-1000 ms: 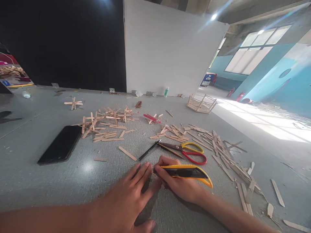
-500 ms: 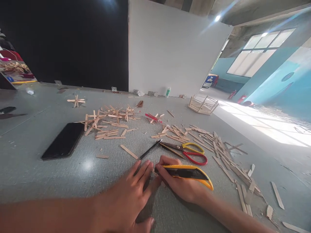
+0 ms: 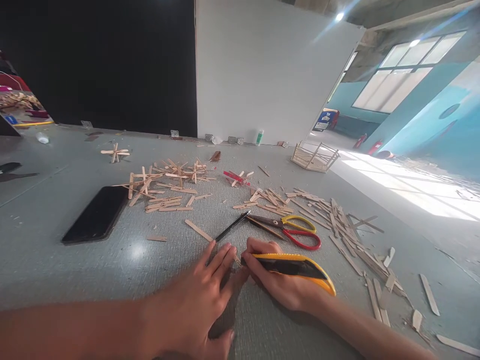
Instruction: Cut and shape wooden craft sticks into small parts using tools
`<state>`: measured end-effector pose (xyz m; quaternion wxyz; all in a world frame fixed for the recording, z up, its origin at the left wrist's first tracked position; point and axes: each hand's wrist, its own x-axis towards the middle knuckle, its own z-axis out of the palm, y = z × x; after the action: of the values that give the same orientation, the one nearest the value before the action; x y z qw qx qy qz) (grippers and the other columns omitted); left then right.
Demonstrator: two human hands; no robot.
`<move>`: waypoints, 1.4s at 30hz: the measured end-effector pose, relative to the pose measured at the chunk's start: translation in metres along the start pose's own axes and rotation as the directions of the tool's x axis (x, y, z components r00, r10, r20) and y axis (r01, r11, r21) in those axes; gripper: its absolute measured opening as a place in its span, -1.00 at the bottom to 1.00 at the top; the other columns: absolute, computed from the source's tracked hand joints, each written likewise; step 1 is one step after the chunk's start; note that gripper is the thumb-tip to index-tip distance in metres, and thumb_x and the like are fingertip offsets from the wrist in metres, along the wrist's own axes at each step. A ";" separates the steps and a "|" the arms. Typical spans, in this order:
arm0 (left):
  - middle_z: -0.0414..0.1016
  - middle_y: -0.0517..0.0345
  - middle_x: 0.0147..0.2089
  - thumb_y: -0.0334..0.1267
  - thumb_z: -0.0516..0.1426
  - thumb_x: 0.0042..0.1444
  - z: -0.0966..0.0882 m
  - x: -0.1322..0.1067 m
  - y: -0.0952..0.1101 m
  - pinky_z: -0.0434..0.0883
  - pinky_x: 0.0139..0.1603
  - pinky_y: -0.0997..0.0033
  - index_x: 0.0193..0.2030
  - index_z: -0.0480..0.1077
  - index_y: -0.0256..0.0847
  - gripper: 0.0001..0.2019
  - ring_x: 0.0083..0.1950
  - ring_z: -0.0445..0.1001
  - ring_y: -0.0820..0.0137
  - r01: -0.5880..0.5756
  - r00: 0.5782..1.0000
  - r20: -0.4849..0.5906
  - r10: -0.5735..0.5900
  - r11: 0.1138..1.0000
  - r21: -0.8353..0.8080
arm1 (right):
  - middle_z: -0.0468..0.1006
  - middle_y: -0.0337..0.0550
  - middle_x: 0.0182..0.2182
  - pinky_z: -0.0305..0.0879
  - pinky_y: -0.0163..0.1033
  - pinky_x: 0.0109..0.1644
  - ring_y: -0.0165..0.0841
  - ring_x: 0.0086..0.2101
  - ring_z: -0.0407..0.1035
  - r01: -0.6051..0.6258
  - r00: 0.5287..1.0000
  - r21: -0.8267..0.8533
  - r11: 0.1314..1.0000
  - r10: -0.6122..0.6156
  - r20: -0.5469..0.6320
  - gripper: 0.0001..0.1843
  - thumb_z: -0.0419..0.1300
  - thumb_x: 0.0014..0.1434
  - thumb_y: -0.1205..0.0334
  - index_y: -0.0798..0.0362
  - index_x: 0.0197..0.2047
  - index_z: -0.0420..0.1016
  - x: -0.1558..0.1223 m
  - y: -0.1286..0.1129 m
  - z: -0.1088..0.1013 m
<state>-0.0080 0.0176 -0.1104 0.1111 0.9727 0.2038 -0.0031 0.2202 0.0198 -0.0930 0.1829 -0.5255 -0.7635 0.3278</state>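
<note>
- The left hand lies flat with its fingers spread. The fingertips press on the grey table, right beside a short piece of craft stick. This looks like a hold meant to pin the wood so that it cannot slide.
- The right hand is wrapped around a yellow and black utility knife. It holds the knife low and nearly flat, much like a pen, with the nose at the stick piece between the two hands. That grip probably gives fine control of the tip. The blade itself is too small to make out.
- Just beyond the hands, within easy reach, lie one pair of scissors with yellow and red handles and one thin black pen.
- One dark phone lies face up, well to the left.
- The craft sticks are too many to count. There is a heap with glued crosses at centre left and a long scatter on the right. One loose stick lies near the pen.
- One star of sticks lies apart at the far left.
- One open stick frame stands at the far right.
- One small bottle stands upright against the white board.
</note>
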 end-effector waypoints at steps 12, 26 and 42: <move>-0.26 -0.71 0.52 0.11 0.08 0.34 -0.010 0.003 0.003 -0.13 0.53 -0.32 0.60 -0.15 -0.48 -0.09 0.56 -0.31 -0.30 0.041 0.997 0.068 -0.036 0.996 -0.073 | 0.42 -0.34 -0.55 0.20 -0.21 -0.29 -0.34 -0.45 0.31 -0.020 0.999 0.146 0.989 0.026 -0.040 -0.56 -0.04 0.51 -0.09 -0.06 -0.39 0.20 0.000 0.017 0.007; -0.32 -0.51 0.58 0.01 0.24 0.20 -0.010 0.007 0.003 -0.17 0.55 -0.33 0.59 -0.05 -0.43 -0.04 0.58 -0.33 -0.29 0.087 0.989 0.126 -0.075 0.992 -0.093 | 0.42 -0.31 -0.49 0.22 -0.16 -0.21 -0.32 -0.40 0.30 -0.028 0.998 0.109 0.994 0.035 -0.060 -0.60 0.03 0.45 -0.07 -0.05 -0.38 0.30 0.003 0.010 0.007; -0.24 -0.51 0.57 0.04 0.24 0.19 -0.011 0.006 0.003 -0.24 0.52 -0.44 0.58 -0.03 -0.42 -0.03 0.59 -0.26 -0.30 0.090 0.989 0.126 -0.081 0.994 -0.069 | 0.29 -0.29 -0.48 0.22 -0.12 -0.18 -0.28 -0.38 0.23 0.012 0.992 0.012 1.000 -0.010 -0.123 -0.62 -0.08 0.41 -0.04 -0.07 -0.42 0.08 0.002 0.003 0.008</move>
<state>-0.0013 0.0193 -0.0997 0.1593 0.9562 0.2382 -0.0601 0.2163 0.0203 -0.1013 0.2347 -0.5391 -0.7516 0.2988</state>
